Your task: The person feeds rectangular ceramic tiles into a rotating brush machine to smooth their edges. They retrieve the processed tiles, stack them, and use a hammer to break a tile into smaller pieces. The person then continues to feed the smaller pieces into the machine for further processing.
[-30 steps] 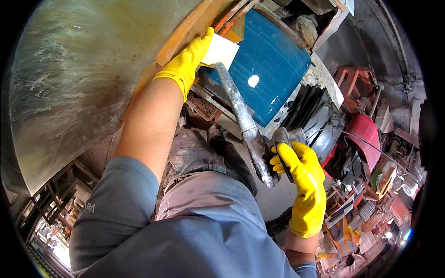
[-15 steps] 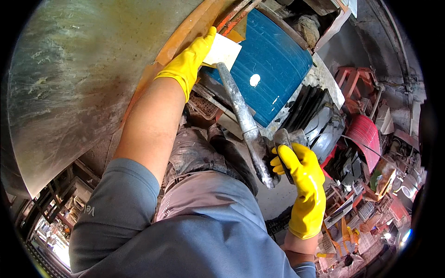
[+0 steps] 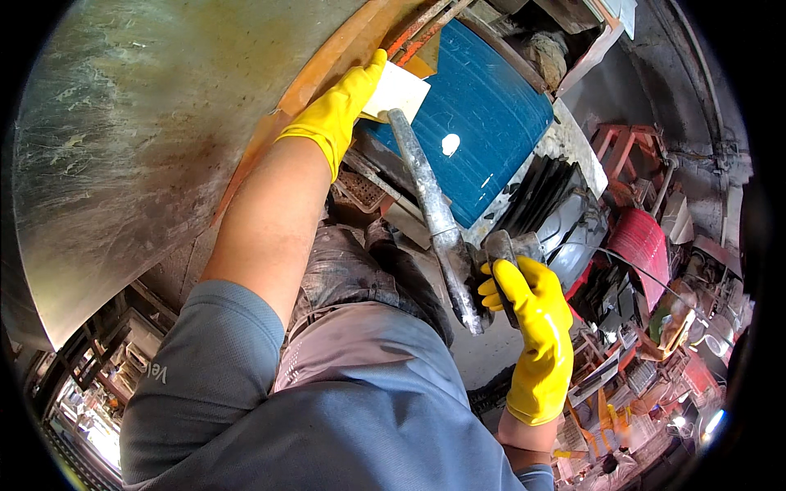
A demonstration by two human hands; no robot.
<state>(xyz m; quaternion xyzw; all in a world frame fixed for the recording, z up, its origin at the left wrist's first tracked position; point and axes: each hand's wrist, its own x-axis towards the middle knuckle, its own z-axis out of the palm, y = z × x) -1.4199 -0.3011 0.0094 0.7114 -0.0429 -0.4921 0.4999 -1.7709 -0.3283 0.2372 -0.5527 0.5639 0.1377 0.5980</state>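
Observation:
My left hand (image 3: 338, 114), in a yellow rubber glove, holds a pale square slab (image 3: 396, 90) by its left edge. The slab sits at the upper end of a grey, worn metal bar (image 3: 430, 188); whether they touch I cannot tell. At the bar's lower end, my right hand (image 3: 536, 315), also yellow-gloved, has its fingers closed round a dark, flat, round-ended piece (image 3: 501, 262). Whether that piece is joined to the bar is hidden. Beyond the slab lies a blue curved surface (image 3: 487, 114) with a white spot.
A large stained, curved sheet (image 3: 155, 139) fills the left side, edged by an orange-brown strip (image 3: 307, 78). Dark thin plates (image 3: 540, 196) stand stacked at the right. Past them are a red stool (image 3: 622, 155), a red curved piece (image 3: 640, 250) and cluttered goods.
Both hands keep their grips and nearly the same places. The view has shifted very slightly; nothing was taken up or let go.

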